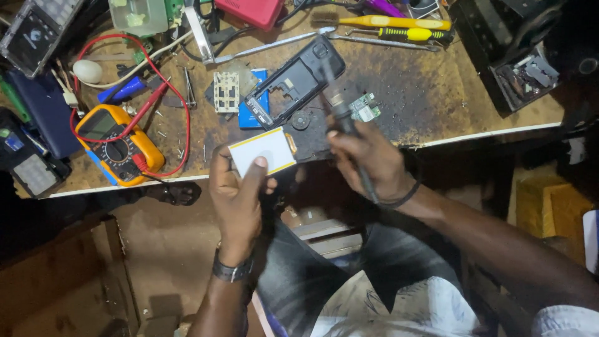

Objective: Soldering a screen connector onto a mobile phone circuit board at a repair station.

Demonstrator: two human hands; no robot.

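Between my two hands, just off the near edge of the bench, I held the small white display panel with a yellow border (262, 150). My left hand (239, 193) was closed on it, thumb across its lower face and fingers behind, the panel tilted toward me. My right hand (368, 159) was wrapped tight around the dark handle of a soldering iron (342, 118), its shaft pointing away from me and up over the open black phone housing (294, 82), which lay just beyond both grips. In my judgement the step wanted the panel held by its edges only, the thumb kept off the face, and the iron's tip kept well away from it and from the small green circuit board (365, 108) lying just beside my right knuckles.

Beyond my left hand, an orange multimeter (118, 145) sat with its red lead (181, 106) looped wide around it. Farther out from the right grip lay yellow-handled screwdrivers (399, 25) and metal tweezers (274, 45). The wooden bench top (424, 93) was scorched dark, stained and cluttered. Below the hands I saw my jeans, a bare floor and dim light; the room's far parts were too dark to report.
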